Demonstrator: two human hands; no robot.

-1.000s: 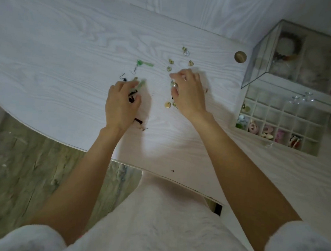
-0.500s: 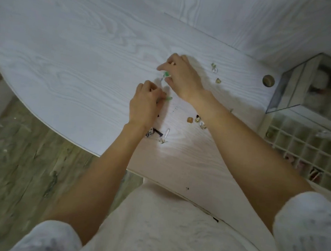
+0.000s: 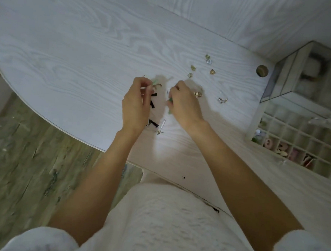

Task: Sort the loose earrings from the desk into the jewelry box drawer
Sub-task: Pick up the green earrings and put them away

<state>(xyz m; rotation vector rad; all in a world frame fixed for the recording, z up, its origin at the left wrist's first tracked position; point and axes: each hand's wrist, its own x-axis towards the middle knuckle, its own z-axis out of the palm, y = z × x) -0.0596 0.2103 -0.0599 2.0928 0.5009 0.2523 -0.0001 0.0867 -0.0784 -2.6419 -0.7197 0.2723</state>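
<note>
My left hand (image 3: 136,102) is raised over the white desk (image 3: 72,49) and pinches a green drop earring (image 3: 155,82) by its hook. My right hand (image 3: 185,105) pinches a second green earring (image 3: 170,100). Black earrings (image 3: 152,104) lie between and under the hands, and a clear drop earring (image 3: 161,126) lies close to my left wrist. Several small gold studs (image 3: 192,67) and a silver earring (image 3: 222,100) lie to the right. The jewelry box (image 3: 305,73) stands at the right edge with its gridded drawer (image 3: 294,139) pulled out.
A round cable hole (image 3: 262,70) sits in the desk beside the glass box. The drawer's near cells hold pink and green pieces (image 3: 269,143). The desk's curved front edge (image 3: 51,123) runs close below my left wrist, with wood floor beyond.
Both hands have lifted off the desk, each with a green earring pinched in its fingers. The right hand came back from its reach to the left. The view swung right, showing more of the box.
</note>
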